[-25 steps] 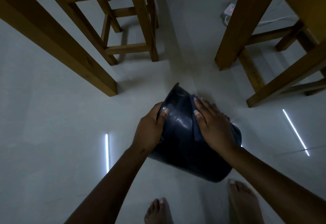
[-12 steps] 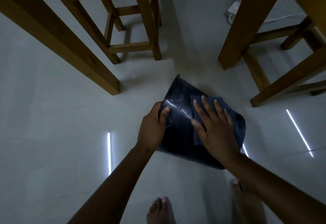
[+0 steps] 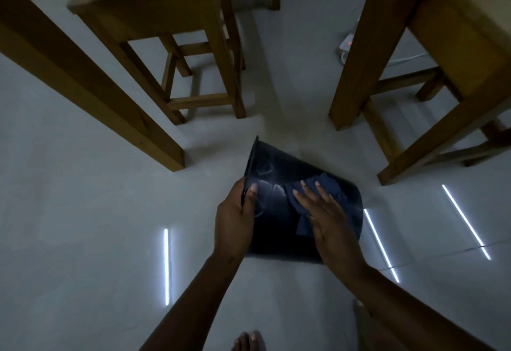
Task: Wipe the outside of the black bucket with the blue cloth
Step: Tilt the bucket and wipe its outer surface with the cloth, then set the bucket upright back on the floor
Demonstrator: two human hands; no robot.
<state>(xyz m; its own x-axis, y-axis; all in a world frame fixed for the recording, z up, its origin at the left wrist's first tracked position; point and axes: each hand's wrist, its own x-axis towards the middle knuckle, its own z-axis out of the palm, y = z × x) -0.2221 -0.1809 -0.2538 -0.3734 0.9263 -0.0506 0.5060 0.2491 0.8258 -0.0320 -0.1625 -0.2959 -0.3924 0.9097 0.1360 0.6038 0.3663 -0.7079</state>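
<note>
Hands, two: left hand [image 3: 235,218] and right hand [image 3: 329,220]. Bucket, one: black bucket [image 3: 279,184], tipped on its side above the pale floor [image 3: 83,240], rim toward the left and upper left, base toward the right. Cloth, one: blue cloth [image 3: 329,187], bunched against the bucket's outer wall. Feet, two, bare, at the bottom edge: one foot [image 3: 250,341] with toes visible, the other at the right mostly hidden behind the right forearm. Wooden stool [image 3: 177,18], one clearly counted at upper left; wooden legs and rails of further furniture at far left and at right, number of pieces impossible to tell. White power strip [image 3: 347,45], one, on the floor at upper right, red light glowing, partly hidden behind a wooden leg [image 3: 367,46]. Bright streaks of reflected light [image 3: 166,266] on the floor, four. Bucket between the two hands, held clear in front of the body, above the feet. Left hand clamped on the rim, thumb over the outer wall, fingers curled out of sight on the rim's far side. Right hand flat and spread, fingers apart, palm pressing the cloth onto the bucket's side; cloth poking out past the fingertips and under the palm's left edge. Hands apart, bucket wall showing between them.
</note>
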